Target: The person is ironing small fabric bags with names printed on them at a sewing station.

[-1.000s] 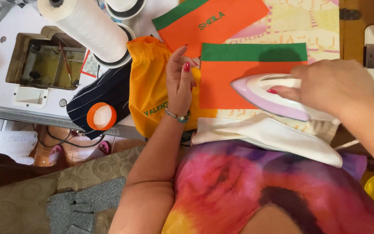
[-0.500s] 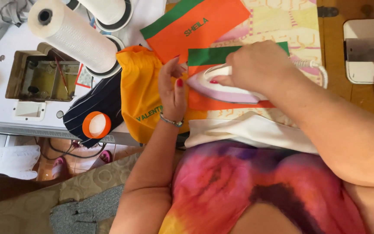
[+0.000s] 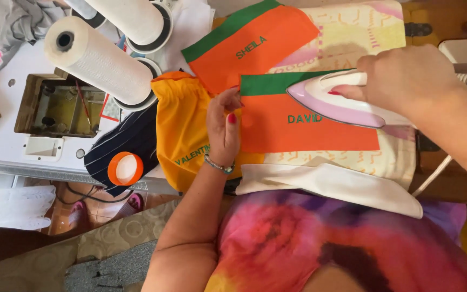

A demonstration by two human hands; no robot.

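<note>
My right hand [image 3: 406,78] grips the handle of a white and lilac clothes iron [image 3: 333,103], whose tip rests on an orange fabric piece with a green band [image 3: 309,127]. Green embroidered lettering shows on that piece just below the iron. My left hand [image 3: 224,127] lies flat on the left edge of the orange piece, fingers pressing it down, a bracelet on the wrist. A yellow-orange garment [image 3: 182,130] lies under my left hand's palm side. A second orange and green piece [image 3: 249,43] sits farther back.
A patterned ironing pad [image 3: 363,32] lies under the fabric, with a folded white cloth [image 3: 331,184] at its near edge. White rolls [image 3: 95,59] stand at the left over a white machine bed [image 3: 6,135]. An orange-rimmed round lid [image 3: 125,168] rests on dark striped cloth [image 3: 131,143].
The iron has slid left across the orange piece and then back right, uncovering the embroidered lettering. My left hand has stayed on the fabric's left edge.
</note>
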